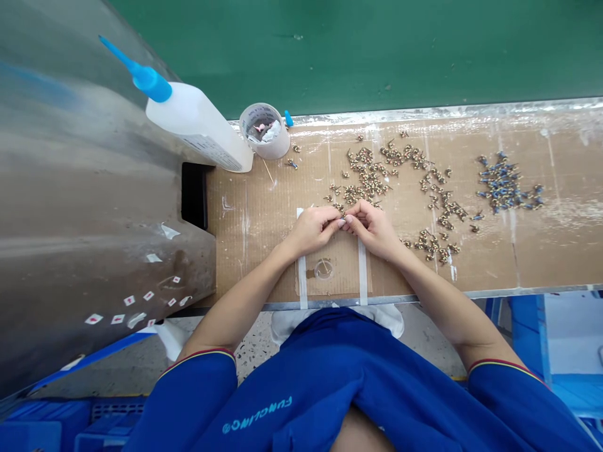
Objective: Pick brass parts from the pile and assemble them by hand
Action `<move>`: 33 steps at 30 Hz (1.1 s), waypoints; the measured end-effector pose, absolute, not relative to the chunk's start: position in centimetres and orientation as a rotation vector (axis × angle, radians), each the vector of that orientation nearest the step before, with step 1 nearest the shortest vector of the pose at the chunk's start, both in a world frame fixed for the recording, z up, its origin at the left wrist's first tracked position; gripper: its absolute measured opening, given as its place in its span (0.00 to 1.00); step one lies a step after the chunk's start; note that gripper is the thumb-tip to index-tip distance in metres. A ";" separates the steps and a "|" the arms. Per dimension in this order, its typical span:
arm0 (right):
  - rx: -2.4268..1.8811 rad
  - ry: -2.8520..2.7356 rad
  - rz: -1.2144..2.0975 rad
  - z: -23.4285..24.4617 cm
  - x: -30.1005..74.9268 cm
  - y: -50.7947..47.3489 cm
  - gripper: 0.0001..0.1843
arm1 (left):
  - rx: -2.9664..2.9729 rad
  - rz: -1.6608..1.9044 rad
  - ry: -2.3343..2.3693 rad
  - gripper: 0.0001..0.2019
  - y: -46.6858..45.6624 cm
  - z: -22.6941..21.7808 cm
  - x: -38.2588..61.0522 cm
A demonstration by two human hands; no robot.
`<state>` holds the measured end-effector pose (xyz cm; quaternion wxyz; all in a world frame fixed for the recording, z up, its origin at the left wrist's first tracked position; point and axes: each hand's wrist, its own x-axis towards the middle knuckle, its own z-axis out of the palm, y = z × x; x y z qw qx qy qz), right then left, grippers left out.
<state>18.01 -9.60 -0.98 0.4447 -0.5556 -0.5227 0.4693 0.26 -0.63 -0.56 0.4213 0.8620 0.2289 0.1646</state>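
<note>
My left hand (pixel 316 227) and my right hand (pixel 371 227) meet over the cardboard, fingertips pinched together. Between them is a tiny part, mostly hidden by the fingers; it seems to be of the same sort as the small gold-and-dark parts (pixel 367 182) lying loose just beyond. Their exact kind is too small to make out. Below the hands, a small clear round dish (pixel 323 269) with a thin stick in it stands on a taped-down sheet (pixel 348 276). Further right lies a separate group of small parts with blue pieces (pixel 506 183).
A white bottle (pixel 202 125) with a blue nozzle and a cup (pixel 264 132) holding scraps stand at the back left. A small blue cap (pixel 288 118) lies beside the cup. A metal panel (pixel 103 188) rises on the left. Behind the cardboard (pixel 264 251) runs a green surface (pixel 367 56).
</note>
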 end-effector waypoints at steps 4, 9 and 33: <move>-1.373 -1.290 1.179 -1.0 18.1 -9.6 0.24 | 2.175 0.389 0.593 0.15 -0.7 -0.6 0.3; -1.386 -1.301 1.170 -1.0 18.1 -9.6 0.23 | 2.182 0.394 0.593 0.16 -0.8 -0.7 0.3; -1.401 -1.287 1.173 -0.9 18.0 -9.6 0.25 | 2.194 0.365 0.596 0.15 -0.7 -0.5 0.3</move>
